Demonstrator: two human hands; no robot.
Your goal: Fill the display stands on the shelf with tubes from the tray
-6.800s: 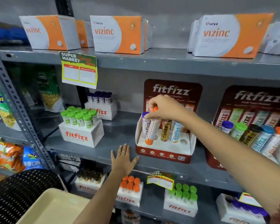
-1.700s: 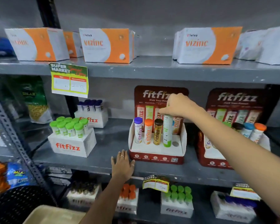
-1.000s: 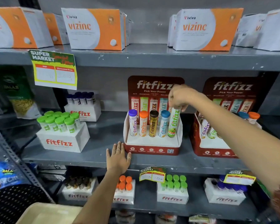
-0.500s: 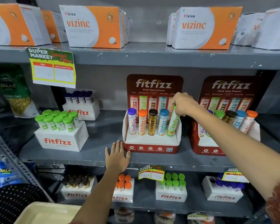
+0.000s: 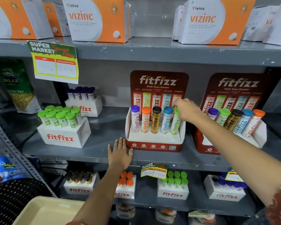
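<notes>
On the middle shelf (image 5: 104, 125) a red and white fitfizz display stand (image 5: 154, 139) holds several upright tubes with purple, orange, brown, blue and green caps. My right hand (image 5: 186, 111) grips the top of the green-capped tube (image 5: 175, 125) in the rightmost slot; its cap is mostly hidden. My left hand (image 5: 120, 154) lies flat, fingers apart, on the shelf's front edge beside the stand's left corner. A second stand (image 5: 258, 135) to the right holds several tubes too. The beige tray (image 5: 44, 211) shows at the bottom left, and the visible part holds nothing.
White fitfizz boxes of green-capped (image 5: 63, 127) and purple-capped tubes (image 5: 83, 101) stand to the left. Orange vizinc boxes (image 5: 97, 18) line the top shelf. More tube boxes (image 5: 173, 186) fill the lower shelf. A price sign (image 5: 54, 62) hangs from the upper shelf's edge.
My right hand has pushed the green-capped tube down into the rightmost slot; it now stands nearly level with the others. The left hand has stayed on the shelf edge.
</notes>
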